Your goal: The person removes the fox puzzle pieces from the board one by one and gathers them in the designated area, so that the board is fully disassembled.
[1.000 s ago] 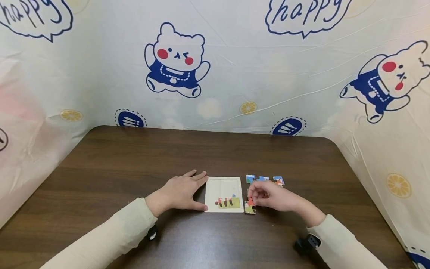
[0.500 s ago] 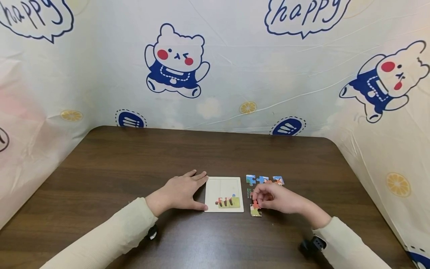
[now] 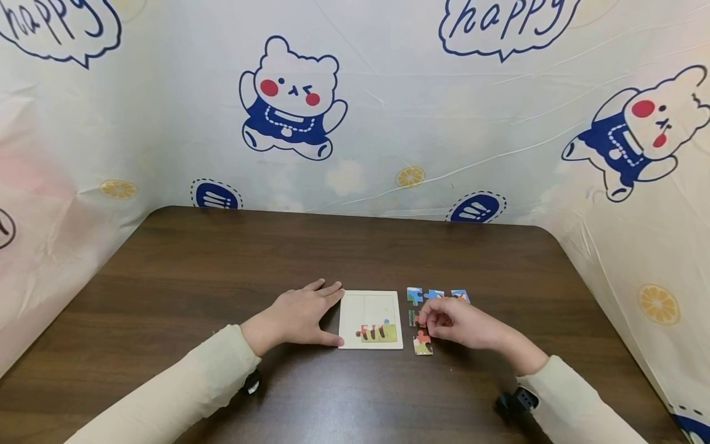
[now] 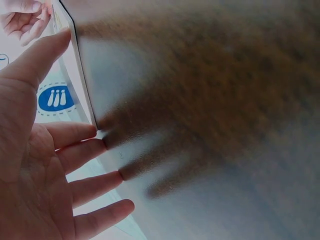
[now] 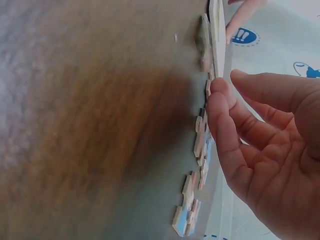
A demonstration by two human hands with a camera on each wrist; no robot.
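Observation:
My left hand [image 3: 302,316] lies spread at the left edge of a pale square puzzle tray [image 3: 368,302], its thumb at the near corner and fingertips at the far one. Joined pieces with red, dark and green print [image 3: 378,333] sit in the tray's near right part. My right hand [image 3: 460,324] hovers over loose jigsaw pieces right of the tray. In the right wrist view its thumb and bent fingers [image 5: 220,105] stand apart with nothing between them. A red-and-green jigsaw piece [image 3: 423,346] lies just below these fingers; another piece [image 3: 412,318] is partly covered by them.
Beyond the right hand, blue-edged jigsaw pieces [image 3: 415,296] lie in a row on the dark wooden table [image 3: 277,253]; others may be hidden under the hand. A printed cloth [image 3: 366,123] hangs behind and beside the table.
The right hand moved the red-and-green jigsaw piece right, away from the tray's edge, then let go and lifted slightly off it. The left hand stayed still.

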